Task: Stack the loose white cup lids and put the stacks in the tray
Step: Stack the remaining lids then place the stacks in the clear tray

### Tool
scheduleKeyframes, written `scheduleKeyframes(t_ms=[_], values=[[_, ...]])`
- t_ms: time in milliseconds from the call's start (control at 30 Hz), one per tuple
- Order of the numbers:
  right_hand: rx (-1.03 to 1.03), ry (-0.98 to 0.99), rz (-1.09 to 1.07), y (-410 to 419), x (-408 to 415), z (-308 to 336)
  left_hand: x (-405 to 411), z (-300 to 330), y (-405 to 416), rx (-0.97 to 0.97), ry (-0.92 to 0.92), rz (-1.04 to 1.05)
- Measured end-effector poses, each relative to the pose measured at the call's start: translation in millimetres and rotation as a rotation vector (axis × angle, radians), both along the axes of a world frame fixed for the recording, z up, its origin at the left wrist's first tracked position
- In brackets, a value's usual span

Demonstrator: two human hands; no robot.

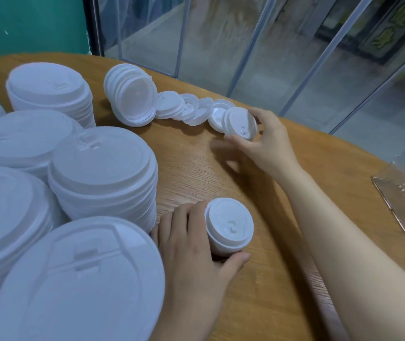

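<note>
Head view, looking down at a wooden table [282,279]. My left hand [191,254] curls round a short stack [228,228] of small white lids, thumb on the near side, fingers on the far side; it stands upright on the wood, I judge so that the next lid can drop straight on top. My right hand [268,141] reaches across to the far edge and pinches a single lid [242,125] by its rim between thumb and fingertips, tilted on edge, at the near end of a trailing row of loose lids [184,109] that lean on one another like fallen dominoes. At the row's far end a tipped stack [130,98] lies on its side. Large lid stacks [103,171] crowd the left of the table, standing upright (wider lids, by the look of them, so a separate sort). The tray [403,193], shiny metal, sits at the right edge, well apart from both hands; I can see no lids in the part that shows.
</note>
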State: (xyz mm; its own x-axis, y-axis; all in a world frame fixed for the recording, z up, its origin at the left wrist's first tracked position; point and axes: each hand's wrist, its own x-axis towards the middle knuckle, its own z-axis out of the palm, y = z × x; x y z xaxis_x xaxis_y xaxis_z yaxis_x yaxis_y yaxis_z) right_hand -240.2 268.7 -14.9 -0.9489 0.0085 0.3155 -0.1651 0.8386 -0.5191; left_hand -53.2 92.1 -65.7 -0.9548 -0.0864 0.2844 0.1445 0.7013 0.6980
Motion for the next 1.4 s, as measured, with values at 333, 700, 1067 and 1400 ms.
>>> scheduleKeyframes(t_ms=[333, 700, 1067, 1400], values=[[-0.036, -0.044, 0.162, -12, 166, 7, 2, 6, -1, 0.003, -0.052, -0.007], [-0.005, -0.124, 0.146, -25, 180, -4, 2, 10, -2, 0.000, -0.144, -0.001], [0.008, -0.140, 0.149, -29, 177, -6, 2, 6, -2, 0.008, -0.149, 0.013], [-0.004, -0.160, 0.162, -31, 178, -10, 2, 8, -2, -0.005, -0.176, -0.004]])
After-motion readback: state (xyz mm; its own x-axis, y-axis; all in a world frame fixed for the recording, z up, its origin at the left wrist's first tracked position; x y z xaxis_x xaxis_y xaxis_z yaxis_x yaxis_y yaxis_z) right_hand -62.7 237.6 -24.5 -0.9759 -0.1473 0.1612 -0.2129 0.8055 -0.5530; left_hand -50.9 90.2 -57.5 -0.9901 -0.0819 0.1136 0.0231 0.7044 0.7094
